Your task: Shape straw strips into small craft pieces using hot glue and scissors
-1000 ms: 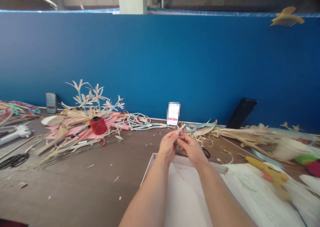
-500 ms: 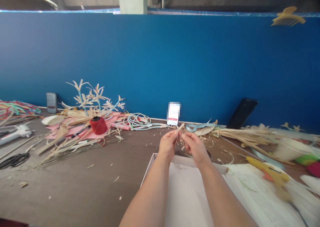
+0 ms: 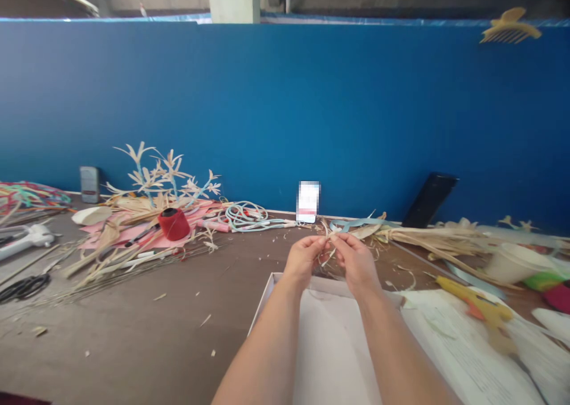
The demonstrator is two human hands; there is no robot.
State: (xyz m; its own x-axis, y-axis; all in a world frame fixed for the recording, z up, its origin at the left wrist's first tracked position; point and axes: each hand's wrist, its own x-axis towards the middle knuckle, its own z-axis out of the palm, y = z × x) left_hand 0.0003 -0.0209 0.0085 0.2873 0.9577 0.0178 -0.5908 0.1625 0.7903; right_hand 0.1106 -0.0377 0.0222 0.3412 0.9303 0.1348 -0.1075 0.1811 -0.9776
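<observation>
My left hand (image 3: 301, 262) and my right hand (image 3: 360, 263) meet above the far edge of a shallow white box (image 3: 332, 339). Both are closed, with thumbs and forefingers pinching a thin pale strip (image 3: 328, 230) of what looks like dried husk. Its ends stick out between the fingertips and blur against scraps on the table behind. A lit phone (image 3: 308, 202) leans against the blue partition just beyond my hands. To its left lies a coil of pale blue cord (image 3: 244, 217).
At left, a red thread spool (image 3: 173, 224) stands among dried strips and husk flowers (image 3: 171, 167). A white glue gun (image 3: 31, 239) lies farther left. To the right are a yellow glue gun (image 3: 478, 304) on printed paper, a bundle of dried husk (image 3: 423, 239) and a pale cup (image 3: 512, 262).
My right hand has shifted slightly right and up, and the fingertips of both hands now come close together on the strip. The strip's upright end has changed its angle.
</observation>
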